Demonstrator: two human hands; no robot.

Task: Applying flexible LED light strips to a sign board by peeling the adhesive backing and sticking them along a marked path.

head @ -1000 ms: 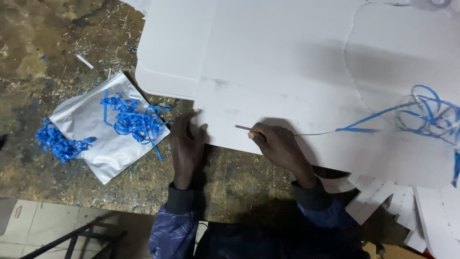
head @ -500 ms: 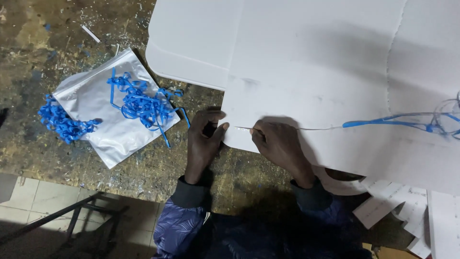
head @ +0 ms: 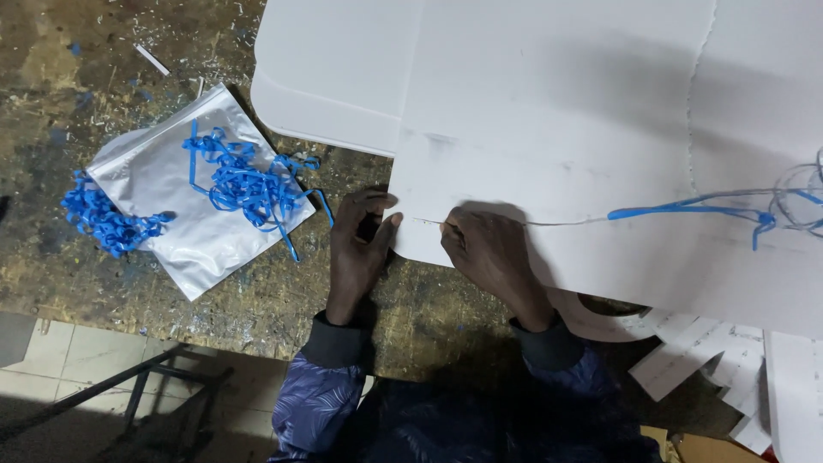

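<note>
Two hands at white card sheet, left hand pinching its edge, right hand clamped on thin wire, fingertips hidden.

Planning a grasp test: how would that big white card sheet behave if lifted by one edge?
The sheet looks thin and wide, so probably light and prone to sag. Its visible creases suggest it would fold there. The left hand pins a corner, hinting it slides easily on the table.

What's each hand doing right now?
Left hand: pinching the white card edge.
Right hand: closed on a thin wire.
</note>
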